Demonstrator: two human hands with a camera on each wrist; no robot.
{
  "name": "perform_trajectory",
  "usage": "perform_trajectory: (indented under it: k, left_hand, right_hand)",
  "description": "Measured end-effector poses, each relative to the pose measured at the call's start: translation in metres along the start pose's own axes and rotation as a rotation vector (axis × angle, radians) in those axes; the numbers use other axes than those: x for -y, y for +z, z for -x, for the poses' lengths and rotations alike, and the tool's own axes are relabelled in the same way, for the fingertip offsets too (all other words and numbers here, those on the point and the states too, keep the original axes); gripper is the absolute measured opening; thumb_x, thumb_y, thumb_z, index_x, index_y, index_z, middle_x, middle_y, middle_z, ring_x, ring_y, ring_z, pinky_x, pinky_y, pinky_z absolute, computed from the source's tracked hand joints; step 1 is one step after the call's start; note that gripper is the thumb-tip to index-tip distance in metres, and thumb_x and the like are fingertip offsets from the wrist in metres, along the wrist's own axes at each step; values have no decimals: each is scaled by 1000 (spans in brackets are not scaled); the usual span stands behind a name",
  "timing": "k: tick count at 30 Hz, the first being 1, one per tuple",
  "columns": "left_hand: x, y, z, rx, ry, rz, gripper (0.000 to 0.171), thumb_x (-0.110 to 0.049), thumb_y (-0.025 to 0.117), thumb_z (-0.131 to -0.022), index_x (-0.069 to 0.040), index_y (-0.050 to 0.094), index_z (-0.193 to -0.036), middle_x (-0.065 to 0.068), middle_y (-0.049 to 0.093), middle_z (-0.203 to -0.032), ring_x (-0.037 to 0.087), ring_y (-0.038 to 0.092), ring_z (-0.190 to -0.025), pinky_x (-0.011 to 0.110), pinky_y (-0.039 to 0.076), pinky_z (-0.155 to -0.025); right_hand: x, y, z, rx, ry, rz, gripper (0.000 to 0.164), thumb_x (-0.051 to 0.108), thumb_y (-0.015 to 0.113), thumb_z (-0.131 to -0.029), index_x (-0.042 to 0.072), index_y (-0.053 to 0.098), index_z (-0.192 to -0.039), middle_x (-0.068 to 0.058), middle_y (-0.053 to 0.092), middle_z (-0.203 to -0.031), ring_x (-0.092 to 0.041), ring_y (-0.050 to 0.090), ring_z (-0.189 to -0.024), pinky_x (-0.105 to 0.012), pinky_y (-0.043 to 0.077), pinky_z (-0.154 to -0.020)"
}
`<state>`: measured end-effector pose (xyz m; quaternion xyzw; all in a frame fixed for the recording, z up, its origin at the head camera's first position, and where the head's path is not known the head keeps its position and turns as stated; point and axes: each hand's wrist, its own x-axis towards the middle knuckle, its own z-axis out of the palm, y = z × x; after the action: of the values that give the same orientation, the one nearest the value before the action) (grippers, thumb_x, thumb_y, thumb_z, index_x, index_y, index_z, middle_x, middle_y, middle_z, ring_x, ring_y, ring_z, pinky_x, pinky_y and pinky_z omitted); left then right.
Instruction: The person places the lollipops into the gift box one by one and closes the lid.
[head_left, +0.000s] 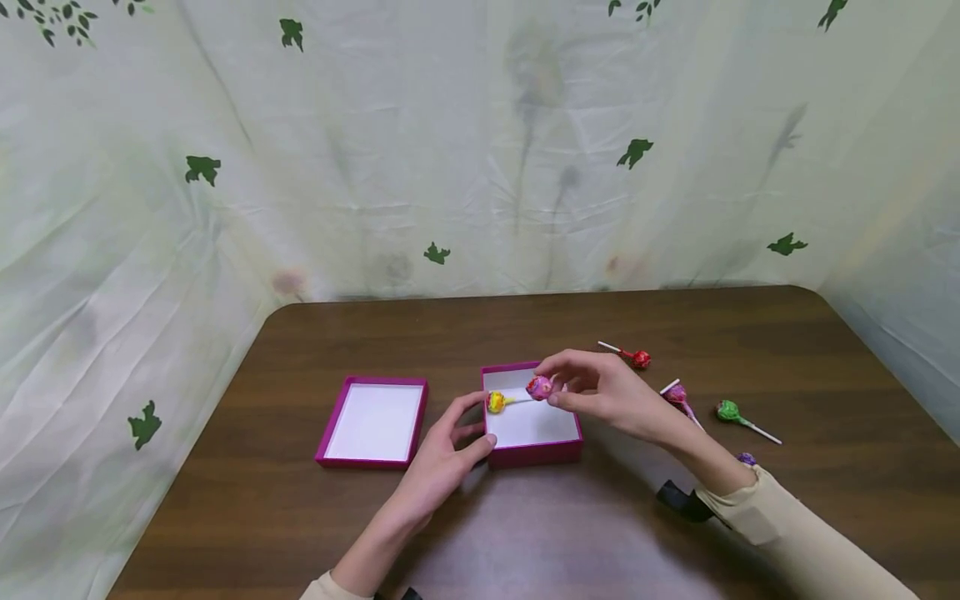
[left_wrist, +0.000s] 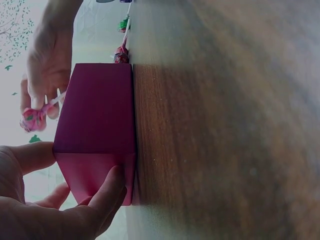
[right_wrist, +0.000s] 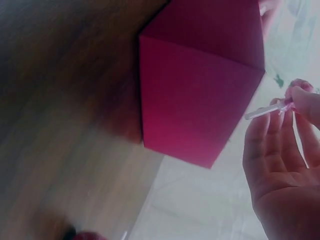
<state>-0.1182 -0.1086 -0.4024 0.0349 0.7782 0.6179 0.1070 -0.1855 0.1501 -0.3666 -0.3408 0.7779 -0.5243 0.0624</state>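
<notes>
A magenta box [head_left: 536, 454] with a white inside stands on the table in the head view. Inside it, toward the left wall, lies a yellow lollipop [head_left: 497, 402]. My left hand [head_left: 442, 458] holds the box by its left side, the thumb at the front corner and bent fingers against the outer wall. Over the box, my right hand [head_left: 607, 392] pinches a pink lollipop [head_left: 539, 387] between thumb and fingers near its head. The right wrist view shows its white stick [right_wrist: 262, 111] pointing back toward the palm.
A shallow magenta lid [head_left: 371, 421] with a white inside lies left of the box. On the right lie a red lollipop [head_left: 641, 359], a pink-purple one [head_left: 677, 393], a green one [head_left: 727, 410] and a purple one [head_left: 746, 458] partly behind the right forearm. A curtain hangs behind the table.
</notes>
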Motion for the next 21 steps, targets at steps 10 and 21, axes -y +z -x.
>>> perform_trajectory:
  k: [10,21]
  left_hand:
    - [0,0,0,6,11,8,55,-17,65,-94,-20,44,-145,5,38,-151,36,49,-128,55,47,-95]
    - [3,1,1,2,55,24,53,-17,67,-93,-22,48,-142,5,41,-149,33,52,-126,51,47,-95]
  right_hand:
    - [-7,14,-18,80,40,104,25,13,76,-87,20,70,-111,9,69,-96,-13,63,-90,-36,54,-75]
    - [-9,31,-40,227,42,240,22,5,75,-85,15,71,-105,11,68,-92,-10,63,-82,-28,54,-71]
